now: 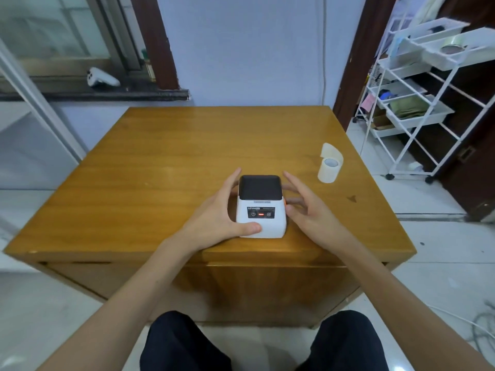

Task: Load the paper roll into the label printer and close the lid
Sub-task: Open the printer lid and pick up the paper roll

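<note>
A small white label printer [261, 210] with a dark lid stands near the front middle of the wooden table [166, 162]; its lid is down and a red light shows on the front panel. My left hand [222, 212] grips the printer's left side, thumb on the front corner. My right hand [308, 207] hovers beside the printer's right side, fingers spread, fingertips close to or touching the casing. A white paper roll [329, 167] stands upright on the table to the right, apart from both hands, with a loose end curling up behind it.
A white wire shelf cart [417, 103] with trays stands to the right of the table. A windowsill with a white game controller [103, 77] lies at the back left. My knees are below the table's front edge.
</note>
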Demonstrator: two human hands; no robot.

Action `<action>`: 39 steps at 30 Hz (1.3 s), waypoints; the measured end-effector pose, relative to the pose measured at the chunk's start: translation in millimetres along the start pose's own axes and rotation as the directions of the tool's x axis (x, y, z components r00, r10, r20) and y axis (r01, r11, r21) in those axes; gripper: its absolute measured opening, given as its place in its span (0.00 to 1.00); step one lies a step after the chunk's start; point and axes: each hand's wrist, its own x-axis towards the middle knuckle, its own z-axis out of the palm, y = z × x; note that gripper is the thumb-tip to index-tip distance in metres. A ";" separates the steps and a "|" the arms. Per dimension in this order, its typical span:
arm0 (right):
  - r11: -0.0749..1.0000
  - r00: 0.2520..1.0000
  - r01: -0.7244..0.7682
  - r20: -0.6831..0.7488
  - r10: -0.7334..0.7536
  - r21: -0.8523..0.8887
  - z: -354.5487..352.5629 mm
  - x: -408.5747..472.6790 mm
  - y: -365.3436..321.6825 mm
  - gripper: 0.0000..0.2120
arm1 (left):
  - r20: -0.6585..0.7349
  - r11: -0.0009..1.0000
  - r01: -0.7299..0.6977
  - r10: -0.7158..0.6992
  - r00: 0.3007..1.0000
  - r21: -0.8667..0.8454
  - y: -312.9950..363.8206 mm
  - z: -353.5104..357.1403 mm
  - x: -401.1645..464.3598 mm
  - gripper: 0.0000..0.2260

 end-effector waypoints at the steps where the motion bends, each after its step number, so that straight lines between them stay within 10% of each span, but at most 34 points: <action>1: 1.000 1.000 0.000 0.013 0.000 0.003 -0.9 0.6 -0.1 0.31 | 0.001 1.000 0.002 -0.002 1.000 -0.004 0.4 0.1 0.4 0.58; 39: 0.999 0.999 -0.011 0.044 0.013 -0.036 -1.7 1.9 -1.1 0.34 | -0.011 1.000 0.011 -0.011 1.000 0.001 0.3 0.8 0.5 0.58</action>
